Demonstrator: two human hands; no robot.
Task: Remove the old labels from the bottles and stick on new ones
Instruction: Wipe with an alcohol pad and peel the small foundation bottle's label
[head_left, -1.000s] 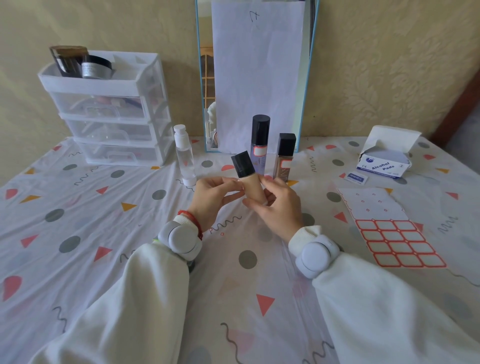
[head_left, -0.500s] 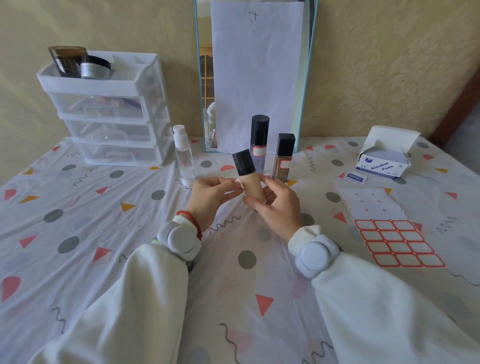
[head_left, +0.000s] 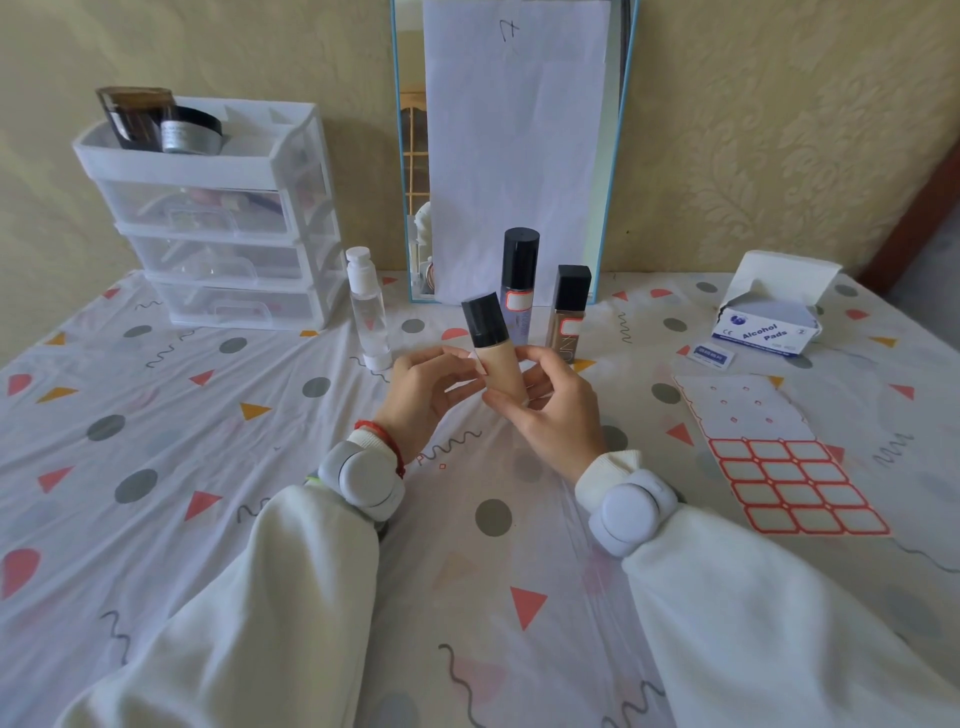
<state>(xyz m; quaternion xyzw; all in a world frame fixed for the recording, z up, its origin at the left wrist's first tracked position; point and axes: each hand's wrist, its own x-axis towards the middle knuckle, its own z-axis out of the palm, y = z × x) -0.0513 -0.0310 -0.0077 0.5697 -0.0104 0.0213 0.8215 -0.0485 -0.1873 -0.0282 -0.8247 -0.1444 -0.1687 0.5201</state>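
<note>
Gripping a beige bottle (head_left: 500, 364) with a black cap, tilted above the table (head_left: 156, 467), the right hand (head_left: 550, 410) closes fingers around its lower body while the left hand (head_left: 426, 395) pinches at its left edge. Behind it stand a tall bottle (head_left: 519, 283) and a tan bottle (head_left: 569, 314), each bearing a blank red-bordered label. Right of the hands lies a sheet of red-bordered labels (head_left: 789, 488), and farther back an open box (head_left: 763, 335) reads "Alcohol Pads".

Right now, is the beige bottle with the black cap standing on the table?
No, the beige bottle with the black cap is held tilted above the patterned tablecloth between the left hand and right hand.
</note>
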